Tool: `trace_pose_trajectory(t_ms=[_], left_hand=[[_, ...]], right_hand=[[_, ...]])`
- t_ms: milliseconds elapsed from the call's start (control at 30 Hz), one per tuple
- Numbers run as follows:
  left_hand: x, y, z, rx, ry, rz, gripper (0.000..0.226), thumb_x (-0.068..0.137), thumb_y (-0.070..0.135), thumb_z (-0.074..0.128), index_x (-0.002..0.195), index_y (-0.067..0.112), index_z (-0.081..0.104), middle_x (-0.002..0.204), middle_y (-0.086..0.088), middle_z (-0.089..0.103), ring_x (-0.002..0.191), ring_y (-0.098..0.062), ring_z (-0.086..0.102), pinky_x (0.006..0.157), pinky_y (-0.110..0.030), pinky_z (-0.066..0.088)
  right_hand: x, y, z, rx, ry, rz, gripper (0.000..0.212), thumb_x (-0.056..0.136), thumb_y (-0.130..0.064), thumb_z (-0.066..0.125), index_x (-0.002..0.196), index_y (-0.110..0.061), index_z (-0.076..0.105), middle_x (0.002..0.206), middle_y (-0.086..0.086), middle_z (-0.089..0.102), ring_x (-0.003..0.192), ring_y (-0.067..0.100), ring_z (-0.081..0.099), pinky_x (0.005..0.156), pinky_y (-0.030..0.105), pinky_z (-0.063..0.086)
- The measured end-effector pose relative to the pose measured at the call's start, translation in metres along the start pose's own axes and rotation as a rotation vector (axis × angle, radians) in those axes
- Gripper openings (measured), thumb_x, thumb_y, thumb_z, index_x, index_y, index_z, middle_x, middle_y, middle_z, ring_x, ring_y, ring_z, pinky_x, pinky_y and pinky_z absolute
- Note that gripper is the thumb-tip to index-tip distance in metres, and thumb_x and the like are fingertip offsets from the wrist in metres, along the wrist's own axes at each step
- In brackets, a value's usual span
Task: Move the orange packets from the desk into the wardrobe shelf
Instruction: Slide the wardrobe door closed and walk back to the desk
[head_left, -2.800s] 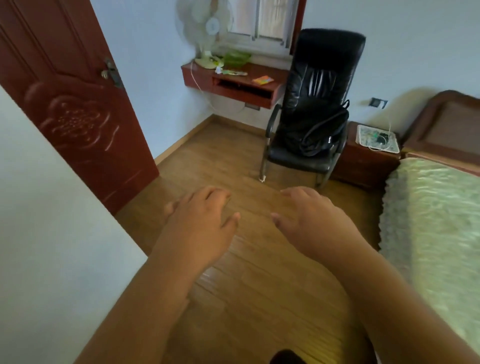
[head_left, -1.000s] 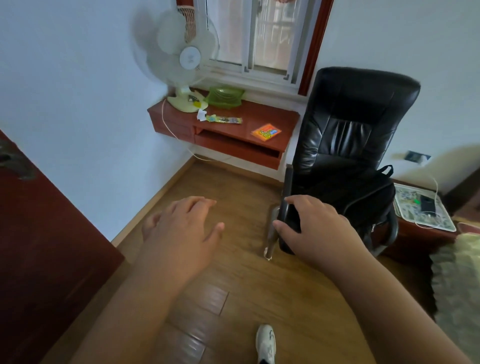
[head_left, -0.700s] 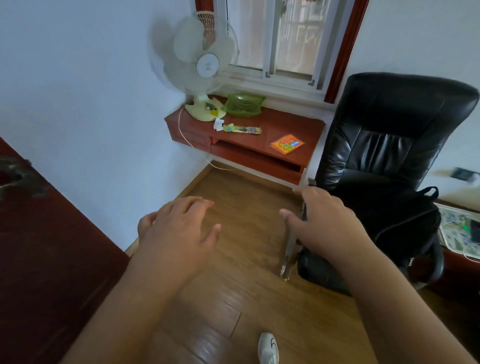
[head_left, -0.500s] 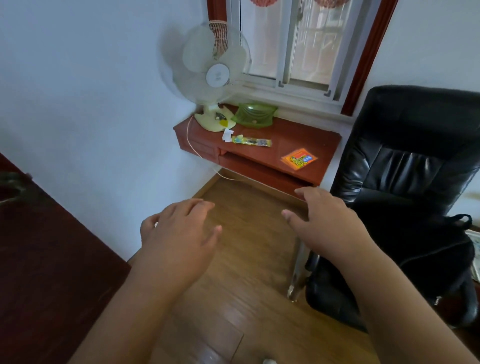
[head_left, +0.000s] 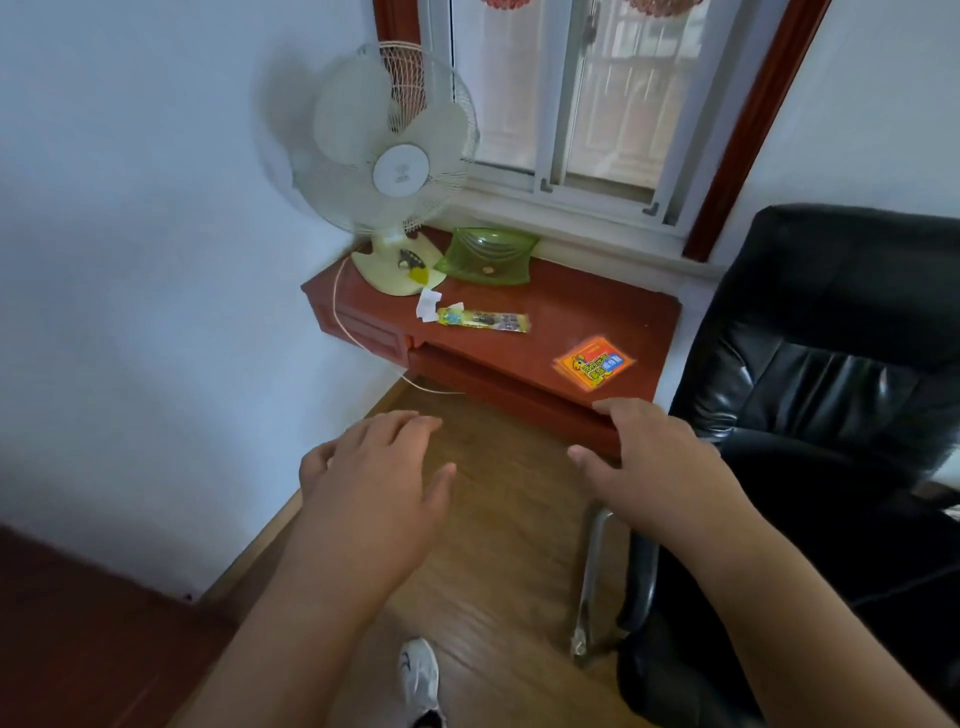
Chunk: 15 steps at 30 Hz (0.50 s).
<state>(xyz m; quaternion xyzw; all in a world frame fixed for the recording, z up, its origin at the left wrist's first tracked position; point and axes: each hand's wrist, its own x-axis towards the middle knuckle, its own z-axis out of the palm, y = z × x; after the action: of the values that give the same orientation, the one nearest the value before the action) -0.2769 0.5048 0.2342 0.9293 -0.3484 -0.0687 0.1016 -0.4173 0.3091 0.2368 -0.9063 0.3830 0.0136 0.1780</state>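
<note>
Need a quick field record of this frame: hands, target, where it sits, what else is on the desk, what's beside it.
left hand: open, empty, held over the floor
right hand: open, empty, at the desk's near edge
target: orange packets, flat on the desk, near its right end, untouched
desk: red-brown, wall-mounted under the window
also on desk: white fan, green tray, long yellow packet, white paper scrap
right of desk: black chair
wardrobe: not in view
</note>
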Motion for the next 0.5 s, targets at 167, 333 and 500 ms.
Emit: trace_pose_trajectory(t_ms=[167, 333, 500], left_hand=[[0.098, -0.008, -0.005, 0.042, 0.029, 0.134, 0.051, 0.102, 0.054, 0.037, 0.150, 0.041, 0.031, 0.157, 0.016, 0.036, 0.147, -0.011, 0.030, 0.118, -0.045, 0.024], [0.191, -0.011, -0.011, 0.053, 0.043, 0.274, 0.051, 0.100, 0.054, 0.039, 0.149, 0.039, 0.035, 0.153, 0.015, 0.040, 0.145, -0.011, 0.032, 0.115, -0.045, 0.026], [0.260, -0.007, -0.001, 0.091, -0.002, 0.349, 0.051, 0.100, 0.054, 0.040, 0.148, 0.038, 0.038, 0.150, 0.014, 0.044, 0.142, -0.013, 0.036, 0.111, -0.044, 0.029]], right_hand=[[0.060, -0.011, -0.005, -0.024, 0.028, 0.120, 0.065, 0.096, -0.061, 0.055, 0.152, -0.031, 0.042, 0.152, -0.005, 0.051, 0.138, 0.024, 0.051, 0.110, 0.049, 0.045], [0.117, -0.025, -0.012, -0.028, 0.090, 0.255, 0.065, 0.095, -0.062, 0.055, 0.150, -0.029, 0.043, 0.150, -0.004, 0.052, 0.136, 0.026, 0.052, 0.107, 0.049, 0.045], [0.156, -0.021, 0.003, -0.033, 0.046, 0.382, 0.066, 0.094, -0.064, 0.054, 0.150, -0.033, 0.041, 0.151, -0.005, 0.052, 0.137, 0.026, 0.051, 0.108, 0.049, 0.045]])
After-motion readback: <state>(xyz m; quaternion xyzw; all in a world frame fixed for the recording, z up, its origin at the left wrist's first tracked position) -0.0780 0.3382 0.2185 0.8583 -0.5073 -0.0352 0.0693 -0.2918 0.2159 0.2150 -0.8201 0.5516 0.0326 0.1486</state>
